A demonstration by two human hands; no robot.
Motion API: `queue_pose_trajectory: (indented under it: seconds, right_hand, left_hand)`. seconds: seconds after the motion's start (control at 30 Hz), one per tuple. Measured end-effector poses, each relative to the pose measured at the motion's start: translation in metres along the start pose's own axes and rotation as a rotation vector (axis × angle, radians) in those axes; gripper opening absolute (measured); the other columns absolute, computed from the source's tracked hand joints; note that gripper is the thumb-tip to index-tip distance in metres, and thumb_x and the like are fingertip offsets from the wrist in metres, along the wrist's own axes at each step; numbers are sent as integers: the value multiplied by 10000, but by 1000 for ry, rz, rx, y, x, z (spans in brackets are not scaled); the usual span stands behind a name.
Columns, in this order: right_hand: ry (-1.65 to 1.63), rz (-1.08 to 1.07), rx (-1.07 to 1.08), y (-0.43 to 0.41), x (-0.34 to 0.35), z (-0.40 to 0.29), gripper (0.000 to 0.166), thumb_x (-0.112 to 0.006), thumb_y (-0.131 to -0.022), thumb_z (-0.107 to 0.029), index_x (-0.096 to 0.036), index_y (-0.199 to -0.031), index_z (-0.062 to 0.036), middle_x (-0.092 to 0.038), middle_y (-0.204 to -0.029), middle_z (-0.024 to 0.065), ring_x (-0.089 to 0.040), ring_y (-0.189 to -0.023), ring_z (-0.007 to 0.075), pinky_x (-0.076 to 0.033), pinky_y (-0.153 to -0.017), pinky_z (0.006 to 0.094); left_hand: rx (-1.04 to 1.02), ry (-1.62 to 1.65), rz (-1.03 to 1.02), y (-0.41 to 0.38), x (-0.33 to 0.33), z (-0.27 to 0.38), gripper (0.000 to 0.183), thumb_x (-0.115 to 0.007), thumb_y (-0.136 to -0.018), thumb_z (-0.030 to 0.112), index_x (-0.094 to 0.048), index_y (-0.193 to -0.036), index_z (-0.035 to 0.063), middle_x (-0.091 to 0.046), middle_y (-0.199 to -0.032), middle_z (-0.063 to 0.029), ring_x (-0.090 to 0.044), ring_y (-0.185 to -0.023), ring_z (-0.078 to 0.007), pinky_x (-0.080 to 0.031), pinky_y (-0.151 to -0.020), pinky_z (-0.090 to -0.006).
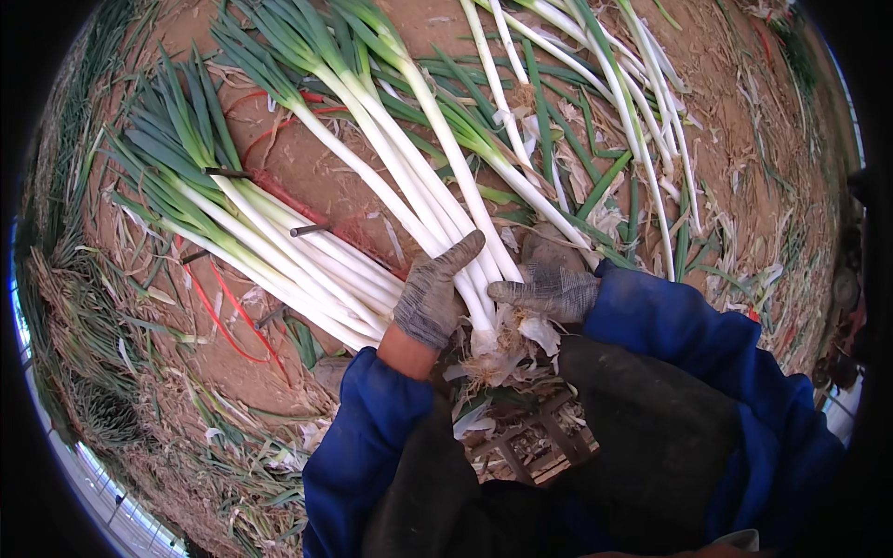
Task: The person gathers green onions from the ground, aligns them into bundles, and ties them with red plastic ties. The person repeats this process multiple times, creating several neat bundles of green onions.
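Observation:
Both hands wear grey knit work gloves. My left hand (pixel 431 293) wraps the white stems of a bunch of long green onions (pixel 418 188), its thumb lying across them. My right hand (pixel 548 289) closes on the same bunch from the other side, close to the root end. The dry roots (pixel 492 359) hang just below both hands, over my lap, and the green leaves point up and left. At the left, a second bunch of green onions (pixel 293 258) lies among short dark metal rods (pixel 310 229), its white ends beside my left wrist.
More loose green onions (pixel 645 132) lie on the soil at the upper right, among cut leaves and peeled skins. Red twine (pixel 223 324) runs beneath the left bunch. A large heap of green leaves (pixel 77 314) lines the far left. A slatted frame (pixel 530 443) shows between my legs.

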State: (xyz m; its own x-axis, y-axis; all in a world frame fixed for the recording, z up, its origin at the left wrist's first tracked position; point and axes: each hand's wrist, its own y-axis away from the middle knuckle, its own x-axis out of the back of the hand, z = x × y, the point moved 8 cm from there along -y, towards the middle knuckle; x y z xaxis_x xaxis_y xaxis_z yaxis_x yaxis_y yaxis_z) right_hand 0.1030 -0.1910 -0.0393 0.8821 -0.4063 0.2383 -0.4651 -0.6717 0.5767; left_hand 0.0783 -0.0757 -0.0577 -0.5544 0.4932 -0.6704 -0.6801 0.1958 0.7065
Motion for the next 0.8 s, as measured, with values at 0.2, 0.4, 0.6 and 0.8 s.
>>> queue_pose_trajectory:
  seconds: [0.2, 0.4, 0.6, 0.8]
  right_hand:
    - [-233, -213, -127, 18, -8, -6, 493, -668, -891, -471, -635, -1110, -31, -657, -907, 61, -604, -817, 150, -487, -727, 330]
    - [255, 10, 92, 47, 9, -4, 420, -573, -929, -447, -660, -872, -40, -604, -687, 188, -632, -680, 335, -485, -646, 438]
    - [170, -90, 432, 48, -8, -42, 322, -551, -931, -357, -652, -807, -78, -616, -694, 171, -622, -663, 348, -480, -624, 443]
    - [-249, -539, 539, 75, -17, -94, 342, -508, -973, -358, -675, -886, -72, -669, -777, 135, -652, -704, 273, -506, -629, 390]
  left_hand:
    - [12, 120, 4, -4, 10, -2, 386, -719, -817, 39, -578, -1171, -20, -664, -1000, -148, -664, -900, -287, -561, -847, -399]
    - [-72, 60, 78, -16, 38, 10, 387, -669, -822, 28, -560, -1188, -32, -658, -985, -166, -668, -893, -327, -574, -837, -448]
    - [-63, -13, 150, -13, 30, 17, 369, -692, -763, -41, -598, -1118, -5, -659, -940, -135, -670, -808, -291, -599, -734, -409]
    - [-8, 15, 182, -11, 21, 10, 354, -703, -772, -25, -587, -1106, 0, -647, -918, -127, -665, -803, -299, -599, -722, -412]
